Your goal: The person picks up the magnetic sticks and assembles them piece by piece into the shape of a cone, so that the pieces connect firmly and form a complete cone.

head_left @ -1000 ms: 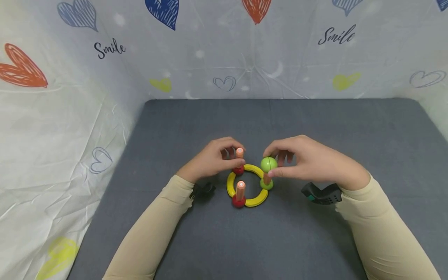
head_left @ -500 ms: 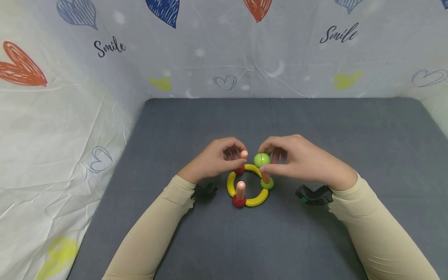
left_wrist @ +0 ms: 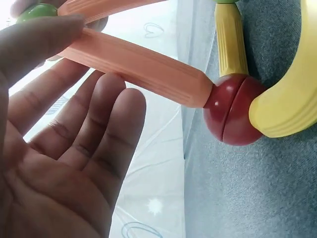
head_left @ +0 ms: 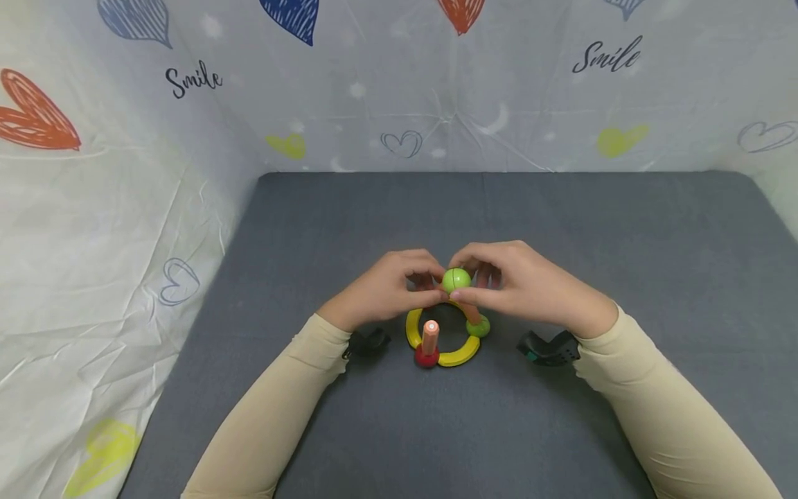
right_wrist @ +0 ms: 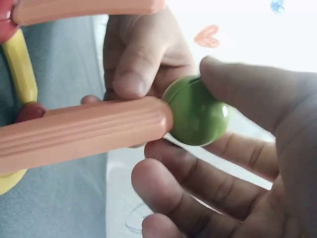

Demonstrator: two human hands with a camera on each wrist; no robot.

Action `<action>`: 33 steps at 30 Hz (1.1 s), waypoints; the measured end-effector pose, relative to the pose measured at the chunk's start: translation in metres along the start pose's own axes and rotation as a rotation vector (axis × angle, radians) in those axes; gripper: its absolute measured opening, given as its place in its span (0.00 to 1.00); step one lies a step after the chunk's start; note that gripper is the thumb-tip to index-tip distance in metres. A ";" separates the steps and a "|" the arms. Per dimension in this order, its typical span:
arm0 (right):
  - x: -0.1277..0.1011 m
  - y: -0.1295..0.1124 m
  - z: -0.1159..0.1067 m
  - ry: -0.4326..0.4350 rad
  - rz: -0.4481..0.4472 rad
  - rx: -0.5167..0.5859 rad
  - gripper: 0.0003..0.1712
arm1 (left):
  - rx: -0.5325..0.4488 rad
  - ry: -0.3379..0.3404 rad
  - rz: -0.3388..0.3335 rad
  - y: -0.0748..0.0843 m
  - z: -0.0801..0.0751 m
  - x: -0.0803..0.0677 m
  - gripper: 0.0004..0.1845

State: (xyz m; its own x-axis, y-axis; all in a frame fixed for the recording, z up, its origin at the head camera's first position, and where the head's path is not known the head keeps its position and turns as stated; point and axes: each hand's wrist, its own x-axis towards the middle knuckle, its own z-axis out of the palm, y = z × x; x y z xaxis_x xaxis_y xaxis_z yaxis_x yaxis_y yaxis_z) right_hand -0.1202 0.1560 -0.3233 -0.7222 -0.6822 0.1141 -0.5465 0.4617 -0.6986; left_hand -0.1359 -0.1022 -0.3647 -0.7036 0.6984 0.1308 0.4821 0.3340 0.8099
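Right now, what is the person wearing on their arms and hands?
Both arms are in long, snug beige sleeves that end at the wrists. The hands are bare, no gloves or rings visible. A small black camera is strapped under each wrist; the right one has a teal spot.

A staged recording booth is shown, more like a home play corner than a lab or workshop. A flat dark grey felt-like tabletop [head_left: 561, 229] is enclosed at its far edge and left edge by a crinkled white plastic sheet [head_left: 125, 229] hung as a backdrop. The sheet is printed with coloured hearts [head_left: 37, 114], small moons and the word "Smile" [head_left: 193, 80]. The sheet is also seen at the right edge of the tabletop. No furniture, shelves or windows are shown. A colourful plastic construction toy [head_left: 444, 338] is set near the middle of the tabletop. Small black cameras [head_left: 548, 348] are worn at the wrists.
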 end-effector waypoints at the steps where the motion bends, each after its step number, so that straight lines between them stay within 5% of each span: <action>1: 0.000 0.000 0.000 0.000 0.001 0.000 0.15 | 0.002 -0.005 -0.003 0.000 -0.001 0.000 0.10; 9: 0.001 0.000 -0.001 -0.011 0.011 -0.006 0.16 | 0.042 -0.009 -0.025 0.019 -0.019 -0.011 0.04; 14: 0.001 0.000 -0.002 -0.010 0.009 0.015 0.15 | 0.075 -0.198 -0.073 0.041 -0.027 -0.019 0.09; 18: 0.000 0.000 -0.003 -0.007 0.019 0.032 0.14 | 0.193 -0.306 -0.110 0.052 -0.021 -0.018 0.11; 33: -0.002 -0.007 0.000 -0.070 -0.006 0.049 0.16 | 0.200 -0.252 -0.188 0.051 -0.007 -0.013 0.14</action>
State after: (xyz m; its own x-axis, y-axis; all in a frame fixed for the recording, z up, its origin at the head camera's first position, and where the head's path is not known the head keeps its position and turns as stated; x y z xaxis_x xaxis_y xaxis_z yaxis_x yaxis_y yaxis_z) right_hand -0.1149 0.1539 -0.3190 -0.6865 -0.7238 0.0695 -0.5279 0.4303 -0.7322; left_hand -0.1058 -0.0982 -0.3207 -0.6511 0.7387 -0.1743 0.4667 0.5708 0.6756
